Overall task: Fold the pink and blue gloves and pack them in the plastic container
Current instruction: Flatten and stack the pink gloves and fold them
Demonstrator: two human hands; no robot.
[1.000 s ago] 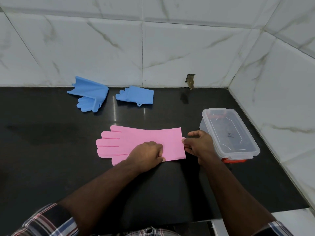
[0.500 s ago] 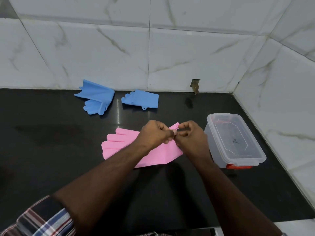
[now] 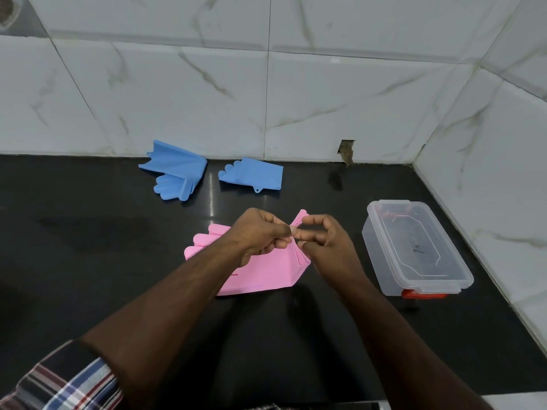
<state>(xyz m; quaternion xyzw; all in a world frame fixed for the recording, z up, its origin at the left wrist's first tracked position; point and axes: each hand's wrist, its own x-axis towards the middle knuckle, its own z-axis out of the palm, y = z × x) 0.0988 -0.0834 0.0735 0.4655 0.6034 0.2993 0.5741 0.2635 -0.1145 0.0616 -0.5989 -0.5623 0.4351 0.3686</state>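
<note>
A pink glove (image 3: 260, 273) lies mid-counter with its cuff end raised and bunched. My left hand (image 3: 260, 233) and my right hand (image 3: 322, 247) meet above it, and both pinch the lifted cuff edge between thumb and fingers. The glove's fingertips (image 3: 201, 242) still rest on the black counter to the left. Two blue gloves sit by the back wall: a crumpled one (image 3: 177, 170) on the left and a folded one (image 3: 254, 174) to its right. The clear plastic container (image 3: 420, 250) stands to the right of my hands with its lid on.
The black counter (image 3: 88, 247) runs to a tiled wall at the back and another on the right. A small hole (image 3: 347, 150) shows at the foot of the back wall. Something red (image 3: 423, 295) pokes out under the container's near end.
The pink glove lay flat with my left hand pressing it and my right hand at the cuff. Both hands have since lifted the cuff end and gathered it together above the counter.
</note>
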